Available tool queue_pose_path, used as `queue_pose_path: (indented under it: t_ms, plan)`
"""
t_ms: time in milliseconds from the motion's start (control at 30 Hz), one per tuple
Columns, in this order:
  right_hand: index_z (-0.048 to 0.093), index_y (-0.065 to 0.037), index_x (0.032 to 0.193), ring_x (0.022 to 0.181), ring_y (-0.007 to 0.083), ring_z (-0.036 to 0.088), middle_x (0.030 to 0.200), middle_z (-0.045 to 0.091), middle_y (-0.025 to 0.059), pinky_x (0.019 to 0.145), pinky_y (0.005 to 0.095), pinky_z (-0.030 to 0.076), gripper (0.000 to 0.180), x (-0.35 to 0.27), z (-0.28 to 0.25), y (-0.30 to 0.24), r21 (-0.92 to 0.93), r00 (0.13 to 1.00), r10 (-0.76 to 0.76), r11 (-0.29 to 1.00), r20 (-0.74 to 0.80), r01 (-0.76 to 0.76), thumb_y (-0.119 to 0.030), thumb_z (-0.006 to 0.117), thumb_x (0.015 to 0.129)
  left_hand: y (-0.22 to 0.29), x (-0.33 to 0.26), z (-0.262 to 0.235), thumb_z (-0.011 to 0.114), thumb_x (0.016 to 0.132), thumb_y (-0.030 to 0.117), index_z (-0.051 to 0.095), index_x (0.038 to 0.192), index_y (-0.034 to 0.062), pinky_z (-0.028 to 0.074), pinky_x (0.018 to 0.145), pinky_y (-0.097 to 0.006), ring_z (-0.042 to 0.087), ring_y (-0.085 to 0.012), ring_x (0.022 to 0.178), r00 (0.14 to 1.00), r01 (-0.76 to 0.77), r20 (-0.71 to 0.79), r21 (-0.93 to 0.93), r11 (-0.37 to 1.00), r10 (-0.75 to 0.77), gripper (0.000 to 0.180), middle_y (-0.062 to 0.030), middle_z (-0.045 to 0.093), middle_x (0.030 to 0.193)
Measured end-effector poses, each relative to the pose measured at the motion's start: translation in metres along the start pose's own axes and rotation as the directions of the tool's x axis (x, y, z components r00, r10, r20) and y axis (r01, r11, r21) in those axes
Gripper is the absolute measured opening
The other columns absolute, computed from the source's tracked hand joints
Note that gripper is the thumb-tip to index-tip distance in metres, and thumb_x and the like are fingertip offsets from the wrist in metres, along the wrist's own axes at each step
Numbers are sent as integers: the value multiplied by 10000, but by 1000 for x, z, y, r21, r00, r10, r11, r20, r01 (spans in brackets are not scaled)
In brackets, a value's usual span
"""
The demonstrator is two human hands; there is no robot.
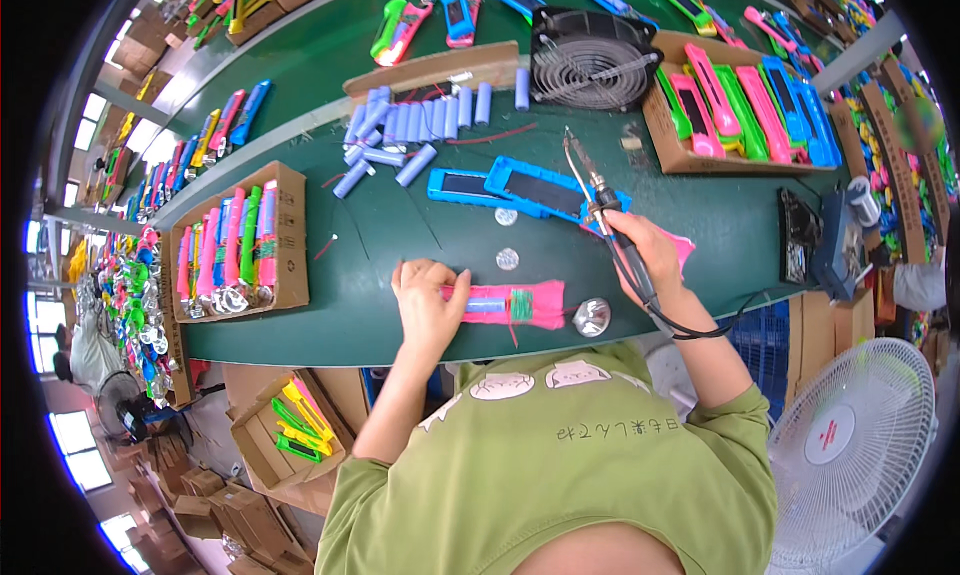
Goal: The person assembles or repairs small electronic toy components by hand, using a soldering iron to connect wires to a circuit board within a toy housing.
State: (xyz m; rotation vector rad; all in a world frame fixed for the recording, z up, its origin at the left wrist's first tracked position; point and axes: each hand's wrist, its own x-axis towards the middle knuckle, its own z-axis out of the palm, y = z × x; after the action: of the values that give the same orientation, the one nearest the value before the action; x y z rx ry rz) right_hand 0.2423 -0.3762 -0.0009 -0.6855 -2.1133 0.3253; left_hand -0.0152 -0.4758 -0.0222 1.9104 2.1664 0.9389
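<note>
My right hand [650,250] is closed around a soldering iron [607,205], whose tip points up and away from me over the bench. My left hand [430,297] has its fingers curled on the left end of an open pink plastic casing [545,305]. Inside that casing lie a purple cylindrical battery [487,305] and a small green part [522,305] with wire. A round silvery reflector [592,318] sits at the casing's right end. Just beyond are blue casings [545,190] with dark panels, partly behind the iron. Part of another pink piece [684,249] shows beside my right hand.
Loose purple batteries [430,122] lie at the back beside a black fan [592,60]. Cardboard boxes of coloured casings stand left [290,245] and right [670,145]. A blue device [838,245] with a solder spool [862,200] is far right. The iron's cable [700,333] trails right.
</note>
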Motion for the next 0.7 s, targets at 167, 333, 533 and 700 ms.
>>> queue_pose_path:
  t_ms: [167, 333, 533, 700]
  plan:
    - [442, -103, 1191, 689, 283, 569, 920, 584, 123, 583, 349, 460, 591, -45, -1, -11, 21, 958, 190, 980, 213, -199, 41, 605, 642, 39, 3, -11, 717, 598, 65, 628, 732, 96, 408, 804, -405, 510, -251, 842, 927, -258, -251, 104, 960, 277, 164, -47, 559, 851]
    - [439, -96, 1189, 836, 303, 595, 992, 586, 125, 707, 351, 485, 575, -52, 6, -7, 49, 986, 102, 993, 130, -109, 43, 606, 656, 68, 15, -13, 689, 592, 65, 627, 767, 79, 411, 730, -363, 516, -243, 834, 781, -573, 175, -177, 800, 599, 186, -79, 545, 869]
    - [461, -80, 1164, 868, 267, 614, 999, 606, 126, 732, 313, 496, 492, -66, 5, -6, 248, 947, 280, 917, 160, -313, 46, 598, 709, 66, 9, 8, 619, 700, 39, 600, 767, 25, 436, 728, -335, 536, -261, 841, 778, -354, 416, -328, 876, 471, 71, -110, 530, 866]
    - [451, -77, 1122, 844, 263, 639, 961, 630, 142, 646, 283, 522, 440, -69, -5, -10, 341, 939, 275, 879, 208, -333, 56, 598, 729, 58, -11, 17, 574, 780, -11, 586, 815, 7, 455, 749, -319, 566, -205, 839, 971, 199, 237, -800, 566, -6, 41, -108, 558, 939]
